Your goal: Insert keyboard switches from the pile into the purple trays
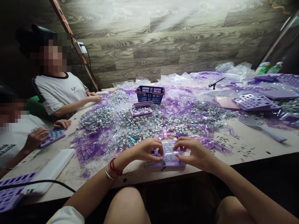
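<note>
A purple keypad frame [174, 162] lies flat at the near edge of the table, with blue-and-white key switches [164, 161] in it. Over its middle is a clear plastic piece [169, 151]. My left hand [149, 151] curls at its left side, thumb and forefinger bent toward each other at the clear piece. From the right, my right hand [191, 152] grips the piece's other side, fingers bent over the top and thumb lower down. The fingers partly hide the frame's corners. A red cord and a silver bangle circle my left wrist.
Loose switches [130, 132] and purple film scraps [90, 147] spread beyond my hands. A dark blue basket [149, 95] and a purple tray [141, 112] stand behind. A hairbrush [263, 126] lies right. Two people sit left, one handling a purple frame [53, 138]. A cable [53, 181] crosses the near left.
</note>
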The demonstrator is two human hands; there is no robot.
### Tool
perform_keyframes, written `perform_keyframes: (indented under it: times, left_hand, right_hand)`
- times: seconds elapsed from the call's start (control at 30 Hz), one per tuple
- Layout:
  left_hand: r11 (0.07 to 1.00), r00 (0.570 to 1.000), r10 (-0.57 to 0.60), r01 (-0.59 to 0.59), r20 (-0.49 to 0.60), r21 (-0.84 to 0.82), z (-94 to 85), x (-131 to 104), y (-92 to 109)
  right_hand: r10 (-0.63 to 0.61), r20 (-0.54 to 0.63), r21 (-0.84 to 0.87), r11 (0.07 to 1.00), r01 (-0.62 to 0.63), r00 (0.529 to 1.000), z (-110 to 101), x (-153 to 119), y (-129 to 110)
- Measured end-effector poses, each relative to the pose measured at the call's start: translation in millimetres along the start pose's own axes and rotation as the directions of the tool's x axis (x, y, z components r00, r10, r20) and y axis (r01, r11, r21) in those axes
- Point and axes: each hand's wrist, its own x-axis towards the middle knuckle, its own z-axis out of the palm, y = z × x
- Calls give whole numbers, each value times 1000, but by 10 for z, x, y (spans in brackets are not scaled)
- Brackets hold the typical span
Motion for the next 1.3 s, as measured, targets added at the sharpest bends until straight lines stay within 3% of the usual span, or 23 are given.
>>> perform_keyframes:
  times: [0.17,0.47,0.67,0.97,1.3]
  left_hand:
    - [984,997,-32,45,-77,173,39,4,-17]
    - [971,997,59,-66,39,228,157,32,12]
    - [956,996,91,-90,11,281,137,31,46]
    - [984,991,129,-126,-22,125,176,50,-53]
    - [990,992,123,-121,-37,69,158,48,-93]
  right_hand:
    - [33,4,-15,999,-33,999,-5,-7,-52]
    - [66,-83,8,998,-65,994,-109,-44,72]
    - [72,-72,17,997,-71,995,-104,-43,57]
    - [70,-76,18,997,-69,995,-113,-39,57]
    - [67,-67,0,998,-68,996,-115,-37,70]
